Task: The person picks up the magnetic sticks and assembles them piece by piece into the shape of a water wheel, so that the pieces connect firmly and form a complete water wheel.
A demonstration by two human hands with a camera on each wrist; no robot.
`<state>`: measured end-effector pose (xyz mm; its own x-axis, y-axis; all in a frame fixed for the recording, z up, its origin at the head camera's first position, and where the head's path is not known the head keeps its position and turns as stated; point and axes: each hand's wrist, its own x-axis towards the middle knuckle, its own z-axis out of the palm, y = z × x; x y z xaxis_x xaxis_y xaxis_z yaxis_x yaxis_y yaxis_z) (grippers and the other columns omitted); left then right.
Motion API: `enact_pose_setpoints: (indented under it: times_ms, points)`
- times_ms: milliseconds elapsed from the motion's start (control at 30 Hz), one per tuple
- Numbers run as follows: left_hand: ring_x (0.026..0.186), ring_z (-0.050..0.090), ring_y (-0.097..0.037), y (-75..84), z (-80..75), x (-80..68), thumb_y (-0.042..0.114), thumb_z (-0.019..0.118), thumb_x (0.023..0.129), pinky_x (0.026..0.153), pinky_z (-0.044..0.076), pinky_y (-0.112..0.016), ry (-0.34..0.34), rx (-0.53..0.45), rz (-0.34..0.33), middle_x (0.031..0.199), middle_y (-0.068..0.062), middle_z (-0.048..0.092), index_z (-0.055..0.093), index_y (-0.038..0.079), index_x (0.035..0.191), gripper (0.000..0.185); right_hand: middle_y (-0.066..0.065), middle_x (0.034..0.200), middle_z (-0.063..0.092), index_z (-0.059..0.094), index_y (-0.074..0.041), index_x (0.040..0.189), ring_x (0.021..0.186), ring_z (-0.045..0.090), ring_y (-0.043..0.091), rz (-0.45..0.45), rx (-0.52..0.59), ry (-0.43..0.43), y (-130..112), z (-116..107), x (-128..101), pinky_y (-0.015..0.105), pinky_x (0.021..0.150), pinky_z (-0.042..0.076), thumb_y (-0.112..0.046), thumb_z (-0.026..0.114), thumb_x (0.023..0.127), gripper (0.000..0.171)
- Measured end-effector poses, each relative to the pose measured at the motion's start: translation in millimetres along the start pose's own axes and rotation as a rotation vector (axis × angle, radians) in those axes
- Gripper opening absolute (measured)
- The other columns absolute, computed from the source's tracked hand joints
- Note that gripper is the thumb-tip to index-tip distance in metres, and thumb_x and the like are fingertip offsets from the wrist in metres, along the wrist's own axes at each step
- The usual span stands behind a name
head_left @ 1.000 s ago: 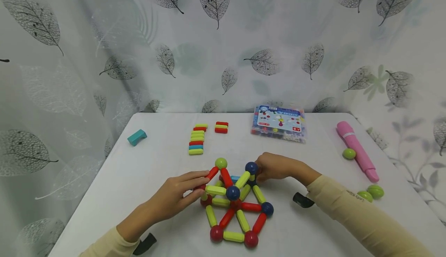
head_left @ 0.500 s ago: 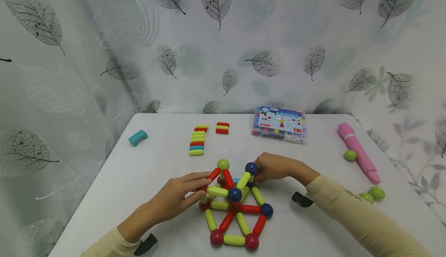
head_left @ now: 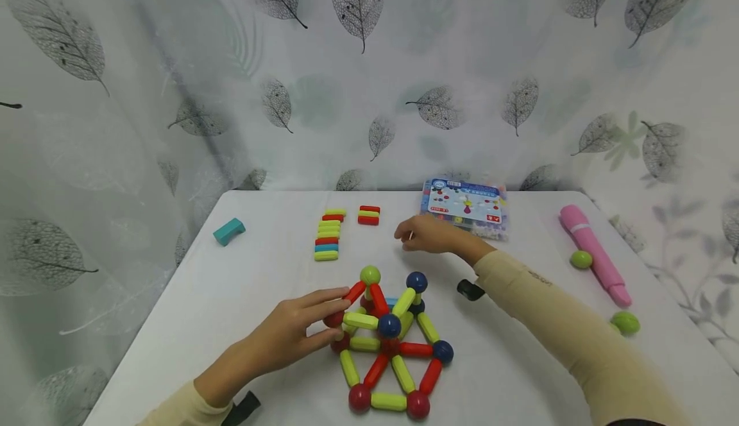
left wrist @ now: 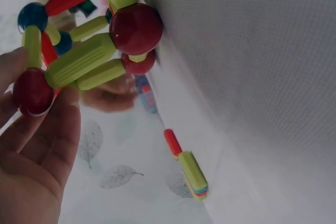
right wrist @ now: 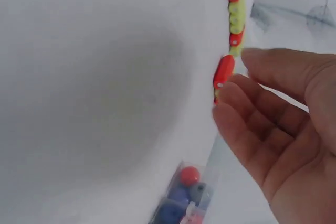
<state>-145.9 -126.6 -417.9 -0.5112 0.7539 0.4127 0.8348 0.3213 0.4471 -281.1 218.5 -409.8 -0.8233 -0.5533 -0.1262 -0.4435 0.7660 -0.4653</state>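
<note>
A frame built of coloured rods and balls [head_left: 389, 403], probably a magnetic building set, stands on the white table before me. My left hand [head_left: 283, 333] holds its upper left corner, thumb and fingers around a red ball [left wrist: 34, 92]. A green ball [head_left: 370, 275] tops the frame, and a blue ball [head_left: 417, 281] sits at the upper right. My right hand [head_left: 430, 233] is above the table behind the frame. In the right wrist view its thumb and loosely bent fingers are apart with nothing between them, near a small stack of red and yellow rods [head_left: 369, 215].
A longer row of rods [head_left: 327, 233] lies further left. At the back stands a clear case [head_left: 465, 203] of parts, partly behind the right hand. A teal block [head_left: 229, 231] lies at left; a pink marker-shaped object [head_left: 594, 253] and green oval pieces [head_left: 625, 323] lie at right.
My right hand has left the blue ball corner and moved up and back towards the small rod stack. The left hand stays on the frame, its thumb a little lower.
</note>
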Motion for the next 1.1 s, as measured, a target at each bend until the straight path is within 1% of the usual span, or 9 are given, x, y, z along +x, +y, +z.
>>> enact_pose_setpoints:
  times_ms: [133, 233, 333, 467, 600, 700, 800, 933, 1100]
  points:
    - [0.118, 0.067, -0.017, -0.8, -0.7, -1.6, 0.017, 0.084, 0.085, 0.087, 0.057, -0.021, 0.015, 0.006, 0.016, 0.143, -0.004, 0.061, 0.063, 0.016, 0.14, 0.059, 0.011, 0.121, 0.071, 0.067, -0.005, 0.131, 0.107, 0.065, 0.023, 0.048, 0.02, 0.082, 0, 1, 38, 0.036, 0.093, 0.057, -0.011, 0.069, 0.097, 0.035]
    - [0.115, 0.068, -0.017, -0.6, -0.3, -2.1, 0.015, 0.085, 0.084, 0.083, 0.057, -0.019, 0.021, 0.005, 0.02, 0.142, -0.005, 0.061, 0.062, 0.016, 0.14, 0.061, 0.012, 0.124, 0.069, 0.066, -0.006, 0.133, 0.111, 0.065, 0.026, 0.106, 0.009, 0.133, -2, 4, 60, 0.04, 0.099, 0.055, -0.011, 0.069, 0.096, 0.037]
    - [0.116, 0.068, -0.017, -1.0, -0.6, -2.8, 0.013, 0.085, 0.083, 0.084, 0.057, -0.018, 0.026, 0.004, 0.027, 0.142, -0.005, 0.061, 0.063, 0.015, 0.139, 0.06, 0.009, 0.125, 0.069, 0.068, -0.008, 0.132, 0.115, 0.063, 0.025, 0.14, -0.047, 0.173, -3, 9, 77, 0.04, 0.103, 0.052, -0.013, 0.07, 0.096, 0.036]
    - [0.118, 0.067, -0.018, -3.0, -1.2, -4.8, 0.01, 0.086, 0.082, 0.088, 0.056, -0.019, 0.047, 0.015, 0.045, 0.14, -0.005, 0.062, 0.064, 0.014, 0.138, 0.06, 0.007, 0.125, 0.068, 0.069, -0.012, 0.131, 0.115, 0.061, 0.023, 0.117, -0.167, 0.181, -5, 16, 95, 0.039, 0.105, 0.05, -0.016, 0.07, 0.097, 0.034]
    - [0.117, 0.067, -0.018, -5.4, -2.3, -6.6, 0.006, 0.087, 0.08, 0.091, 0.055, -0.022, 0.074, 0.025, 0.064, 0.137, -0.004, 0.064, 0.064, 0.013, 0.136, 0.061, 0.007, 0.122, 0.066, 0.07, -0.014, 0.131, 0.11, 0.061, 0.023, 0.082, -0.254, 0.155, -9, 22, 105, 0.038, 0.103, 0.051, -0.015, 0.07, 0.097, 0.034]
    - [0.116, 0.068, -0.017, -5.6, -2.9, -6.5, 0.005, 0.087, 0.079, 0.091, 0.055, -0.022, 0.082, 0.023, 0.077, 0.135, -0.004, 0.066, 0.065, 0.013, 0.135, 0.061, 0.006, 0.119, 0.066, 0.07, -0.016, 0.13, 0.107, 0.06, 0.022, 0.083, -0.287, 0.137, -10, 23, 108, 0.038, 0.101, 0.052, -0.013, 0.07, 0.096, 0.033]
    - [0.115, 0.068, -0.017, -5.1, -3.4, -6.7, 0.005, 0.087, 0.079, 0.091, 0.055, -0.02, 0.079, 0.016, 0.083, 0.133, -0.003, 0.067, 0.065, 0.013, 0.135, 0.06, 0.005, 0.114, 0.066, 0.071, -0.016, 0.129, 0.102, 0.06, 0.021, 0.094, -0.305, 0.123, -10, 25, 110, 0.037, 0.097, 0.053, -0.015, 0.07, 0.097, 0.032]
    - [0.115, 0.069, -0.015, -4.5, -4.0, -6.9, 0.006, 0.086, 0.08, 0.091, 0.055, -0.02, 0.071, 0.01, 0.078, 0.132, -0.002, 0.067, 0.065, 0.014, 0.136, 0.06, 0.003, 0.107, 0.064, 0.073, -0.015, 0.122, 0.097, 0.058, 0.019, 0.109, -0.322, 0.092, -9, 26, 112, 0.035, 0.093, 0.054, -0.019, 0.071, 0.097, 0.025]
    - [0.114, 0.069, -0.015, -5.1, -4.8, -7.6, 0.006, 0.086, 0.081, 0.09, 0.055, -0.021, 0.071, 0.01, 0.076, 0.132, -0.002, 0.067, 0.065, 0.013, 0.136, 0.059, 0.002, 0.106, 0.065, 0.074, -0.016, 0.117, 0.098, 0.059, 0.019, 0.125, -0.323, 0.064, -11, 24, 110, 0.036, 0.095, 0.054, -0.019, 0.072, 0.096, 0.021]
